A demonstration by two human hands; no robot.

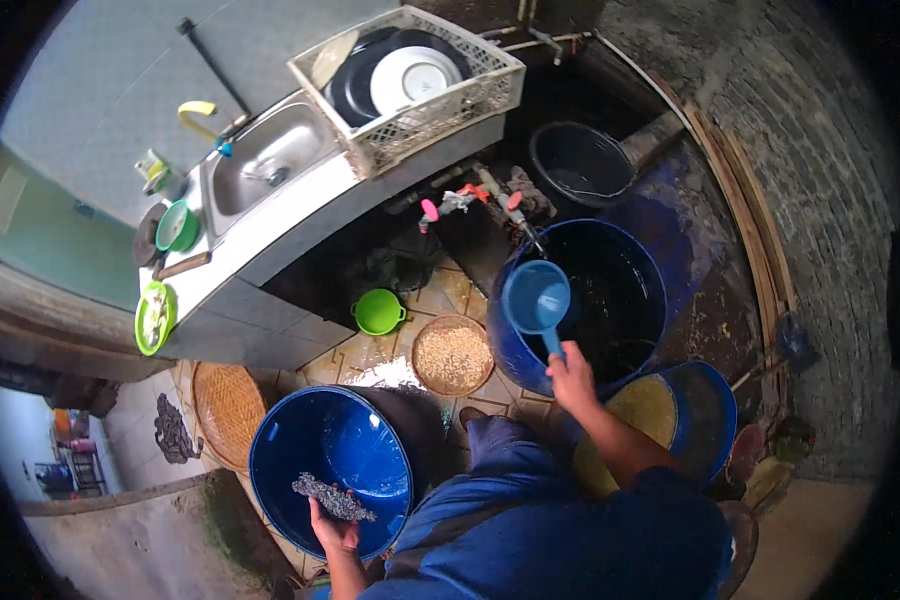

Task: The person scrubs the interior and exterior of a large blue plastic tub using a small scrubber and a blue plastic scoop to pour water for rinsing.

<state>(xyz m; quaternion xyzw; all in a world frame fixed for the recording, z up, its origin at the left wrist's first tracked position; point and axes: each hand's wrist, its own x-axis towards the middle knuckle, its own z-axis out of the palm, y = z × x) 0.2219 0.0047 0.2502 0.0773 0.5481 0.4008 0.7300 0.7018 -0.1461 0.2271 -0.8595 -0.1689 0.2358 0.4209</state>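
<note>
My right hand [573,378] grips the handle of a blue water dipper [537,292], which is over the near left rim of a large blue barrel [660,290] with dark contents. What the dipper's bowl holds I cannot tell for sure. In my left hand [336,530] is a grey, wiry scouring pad [332,497], held above the mouth of a second blue barrel [257,455]. The inside of that barrel looks wet and shiny, with a little pale liquid or foam low on its wall.
Between the barrels sit a round basket of pale grains or beans [453,355] and a green colander [379,312]. A woven tray [228,412] leans farther left. Taps [460,204] stick out beneath the counter, which carries a sink [270,160] and a crate of dishes [440,120].
</note>
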